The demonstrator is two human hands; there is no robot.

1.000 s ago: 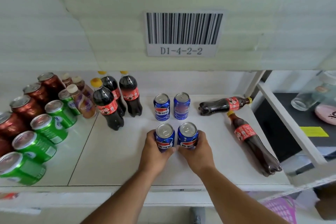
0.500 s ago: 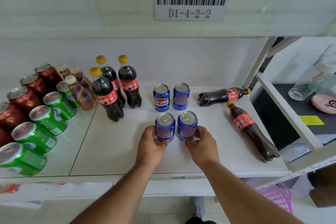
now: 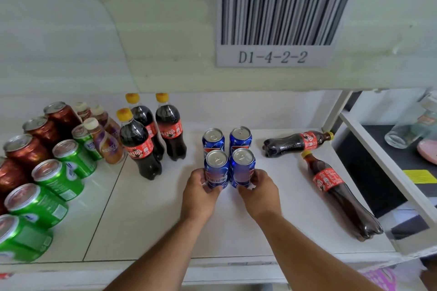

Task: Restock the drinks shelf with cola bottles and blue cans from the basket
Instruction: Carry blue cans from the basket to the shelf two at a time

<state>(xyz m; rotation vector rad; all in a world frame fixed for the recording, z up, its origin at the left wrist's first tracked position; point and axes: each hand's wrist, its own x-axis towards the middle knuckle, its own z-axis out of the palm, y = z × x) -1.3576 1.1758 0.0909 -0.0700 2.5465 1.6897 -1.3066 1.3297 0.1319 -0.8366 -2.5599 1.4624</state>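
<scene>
Two blue cans stand side by side on the white shelf (image 3: pixel 146 224). My left hand (image 3: pixel 199 195) grips the left front blue can (image 3: pixel 216 168). My right hand (image 3: pixel 259 192) grips the right front blue can (image 3: pixel 243 165). Close behind them stand two more blue cans (image 3: pixel 214 140), nearly touching the front pair. Three cola bottles (image 3: pixel 139 146) with yellow caps stand upright to the left. Two cola bottles lie on their sides at the right, one near the back (image 3: pixel 298 143) and one pointing toward the front edge (image 3: pixel 335 194).
Green cans (image 3: pixel 59 178), red cans (image 3: pixel 28 151) and small purple-labelled bottles (image 3: pixel 106 142) fill the shelf's left part. A barcode label (image 3: pixel 281 26) hangs on the shelf edge above. A pink basket (image 3: pixel 380 279) shows below at lower right. A neighbouring shelf holds a glass jar (image 3: pixel 411 125).
Both hands have slid the two front cans back until they sit close behind the rear pair. The camera has moved nearer and tilted down.
</scene>
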